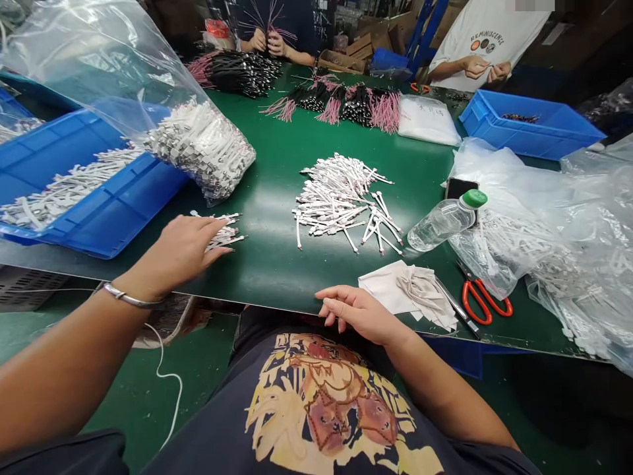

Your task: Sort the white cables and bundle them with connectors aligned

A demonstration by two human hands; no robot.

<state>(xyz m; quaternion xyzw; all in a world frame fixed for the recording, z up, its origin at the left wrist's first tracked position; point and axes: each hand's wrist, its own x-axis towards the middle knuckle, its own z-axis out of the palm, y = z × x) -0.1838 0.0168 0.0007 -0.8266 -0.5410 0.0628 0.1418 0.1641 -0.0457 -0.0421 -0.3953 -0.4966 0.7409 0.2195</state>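
L hand [175, 254] lies flat, fingers [212, 232] slightly spread, tips on small bunch of white cables [226, 232], nr front edge of bench [270, 284], just right of blue tray [99, 227]. R hand [359, 315] at front edge, fingers loosely apart, holding nothing, just beside white cloth [408, 290].

Left hand [178, 254] flat, right hand [357, 313] curled — both open

Wearer's kit: dk navy short-slv T-shirt [198, 435], front w/ lg yellow-brown graphic print [321, 396]; silver metal bangle [131, 297] on L wrist [116, 290].
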